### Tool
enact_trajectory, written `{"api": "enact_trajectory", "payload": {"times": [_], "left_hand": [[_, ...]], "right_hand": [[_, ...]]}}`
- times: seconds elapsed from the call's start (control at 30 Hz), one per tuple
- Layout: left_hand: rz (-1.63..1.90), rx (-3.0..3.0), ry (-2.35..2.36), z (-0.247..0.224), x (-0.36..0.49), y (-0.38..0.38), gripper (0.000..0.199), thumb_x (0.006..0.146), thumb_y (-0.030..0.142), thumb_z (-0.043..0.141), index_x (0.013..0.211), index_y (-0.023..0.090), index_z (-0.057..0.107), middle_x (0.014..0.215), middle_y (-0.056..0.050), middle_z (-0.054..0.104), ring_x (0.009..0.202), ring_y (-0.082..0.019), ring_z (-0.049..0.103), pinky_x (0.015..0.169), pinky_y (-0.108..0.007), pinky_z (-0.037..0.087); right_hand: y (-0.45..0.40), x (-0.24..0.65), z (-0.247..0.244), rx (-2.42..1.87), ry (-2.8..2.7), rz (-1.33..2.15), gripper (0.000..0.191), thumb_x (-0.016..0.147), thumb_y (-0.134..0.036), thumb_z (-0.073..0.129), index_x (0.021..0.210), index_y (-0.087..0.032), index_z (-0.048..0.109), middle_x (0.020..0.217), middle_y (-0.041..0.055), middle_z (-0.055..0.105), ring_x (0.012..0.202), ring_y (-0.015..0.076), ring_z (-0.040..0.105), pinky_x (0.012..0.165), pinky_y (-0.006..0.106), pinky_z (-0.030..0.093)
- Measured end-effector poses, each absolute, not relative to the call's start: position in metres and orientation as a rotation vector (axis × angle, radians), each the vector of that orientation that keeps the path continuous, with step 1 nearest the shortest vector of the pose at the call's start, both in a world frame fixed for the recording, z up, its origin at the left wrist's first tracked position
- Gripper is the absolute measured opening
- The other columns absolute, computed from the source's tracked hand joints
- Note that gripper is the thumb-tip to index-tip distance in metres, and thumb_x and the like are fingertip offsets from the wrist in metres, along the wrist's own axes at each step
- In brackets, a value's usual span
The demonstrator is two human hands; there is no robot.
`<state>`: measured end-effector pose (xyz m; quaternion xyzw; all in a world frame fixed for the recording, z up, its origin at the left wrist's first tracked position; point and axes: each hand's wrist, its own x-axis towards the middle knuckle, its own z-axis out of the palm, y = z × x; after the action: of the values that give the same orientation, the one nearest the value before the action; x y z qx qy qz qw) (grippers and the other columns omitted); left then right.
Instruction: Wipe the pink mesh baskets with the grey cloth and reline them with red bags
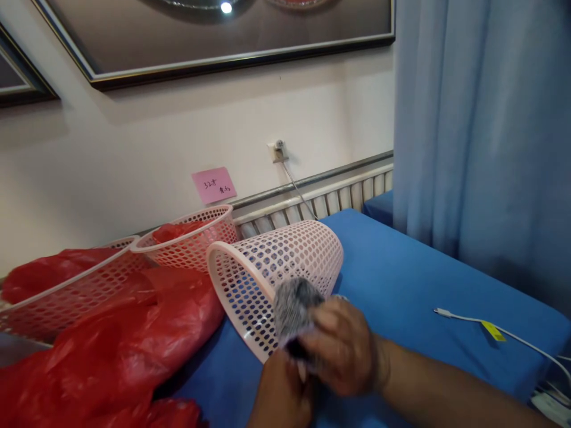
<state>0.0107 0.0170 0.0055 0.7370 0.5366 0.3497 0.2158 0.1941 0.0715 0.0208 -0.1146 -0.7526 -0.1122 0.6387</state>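
Observation:
In front of the tipped-over basket I hold a fuzzy grey piece of fabric [292, 309] that looks like a sock, with a dark opening at its lower end. My right hand [343, 345], slightly blurred, has its fingers closed around the right side of it. Below the opening, my left hand [283, 389] is closed at the fabric's lower edge, its fingers mostly hidden. Just behind, a pink perforated basket [303, 246] lies on its side, mouth facing left and toward me.
Red plastic bags [147, 327] cover the left of the blue surface [392, 279]. Two more pink baskets [182, 255] with red plastic inside stand behind them. A white cable [464, 318] with a yellow tag lies at right. A blue curtain [482, 137] hangs beyond, near a wall radiator [343, 199].

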Motion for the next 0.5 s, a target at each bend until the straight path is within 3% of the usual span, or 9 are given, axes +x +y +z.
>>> {"api": "enact_trajectory", "payload": {"times": [0.1, 0.23, 0.3, 0.43, 0.5], "left_hand": [[0.792, 2.162, 1.525, 0.012, 0.013, 0.018, 0.077, 0.060, 0.001, 0.055, 0.133, 0.023, 0.069, 0.133, -0.009, 0.072, 0.123, -0.033, 0.068, 0.113, -0.046, 0.051], [0.663, 2.227, 1.548, 0.015, 0.017, 0.018, 0.090, 0.059, 0.000, 0.052, 0.145, 0.023, 0.060, 0.143, -0.010, 0.066, 0.131, -0.033, 0.063, 0.115, -0.046, 0.049], [0.654, 2.239, 1.540, 0.015, 0.018, 0.018, 0.091, 0.059, -0.001, 0.052, 0.147, 0.024, 0.059, 0.146, -0.011, 0.064, 0.130, -0.033, 0.064, 0.114, -0.046, 0.051], [0.721, 2.279, 1.477, 0.012, 0.018, 0.021, 0.087, 0.065, -0.001, 0.052, 0.148, 0.025, 0.058, 0.150, -0.011, 0.061, 0.137, -0.032, 0.058, 0.121, -0.051, 0.043], [0.801, 2.244, 1.429, 0.006, 0.017, 0.022, 0.073, 0.072, 0.001, 0.055, 0.140, 0.025, 0.065, 0.141, -0.011, 0.067, 0.133, -0.030, 0.061, 0.119, -0.049, 0.045]], "right_hand": [[0.122, 0.209, 0.008, -0.813, -1.601, -0.122, 0.067, 0.085, -0.013, 0.050, 0.152, -0.020, 0.046, 0.136, 0.0123, 0.066, 0.126, 0.0285, 0.062, 0.105, 0.049, 0.056], [0.180, 0.232, -0.008, -1.361, -1.436, 0.144, 0.059, 0.079, -0.013, 0.053, 0.137, -0.019, 0.061, 0.136, 0.0166, 0.063, 0.124, 0.0336, 0.063, 0.107, 0.056, 0.053], [0.180, 0.232, -0.007, -1.317, -1.410, 0.148, 0.056, 0.080, -0.015, 0.053, 0.136, -0.019, 0.062, 0.135, 0.0162, 0.063, 0.125, 0.0329, 0.063, 0.107, 0.055, 0.054], [0.119, 0.215, 0.012, -0.779, -1.581, -0.087, 0.058, 0.085, -0.016, 0.052, 0.143, -0.021, 0.054, 0.137, 0.0129, 0.063, 0.128, 0.0276, 0.060, 0.105, 0.048, 0.055], [0.080, 0.206, 0.023, -0.488, -1.670, -0.218, 0.052, 0.087, -0.018, 0.053, 0.139, -0.021, 0.057, 0.127, 0.0108, 0.067, 0.113, 0.0236, 0.066, 0.092, 0.040, 0.060]]}}
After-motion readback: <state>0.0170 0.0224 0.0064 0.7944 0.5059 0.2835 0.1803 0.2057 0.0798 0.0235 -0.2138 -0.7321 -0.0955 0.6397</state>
